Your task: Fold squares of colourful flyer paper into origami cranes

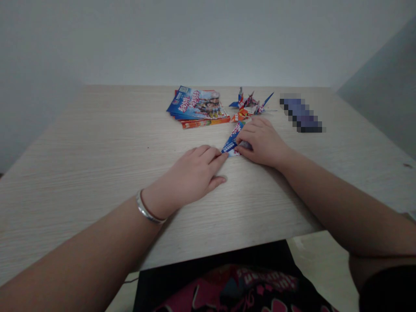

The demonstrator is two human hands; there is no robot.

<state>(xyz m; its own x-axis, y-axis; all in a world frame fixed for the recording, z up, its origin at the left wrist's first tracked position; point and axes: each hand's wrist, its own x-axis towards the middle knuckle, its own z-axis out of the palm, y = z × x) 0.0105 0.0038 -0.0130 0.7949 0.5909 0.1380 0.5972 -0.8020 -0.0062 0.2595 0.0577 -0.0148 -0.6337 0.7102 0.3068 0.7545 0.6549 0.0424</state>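
Note:
A folded piece of printed blue paper (234,138) lies flat on the pale wooden table (97,143). My left hand (191,175) rests palm down with fingers stretched out, its fingertips touching the paper's near corner. A silver bangle (147,211) circles that wrist. My right hand (263,142) lies over the paper's right side with fingers curled down and pressing on it. Part of the paper is hidden under that hand.
A stack of colourful printed sheets (196,106) lies at the back middle. Several folded paper cranes (250,104) sit beside it on the right. A blurred dark blue object (302,115) lies further right. The table's near edge (227,251) runs above my lap.

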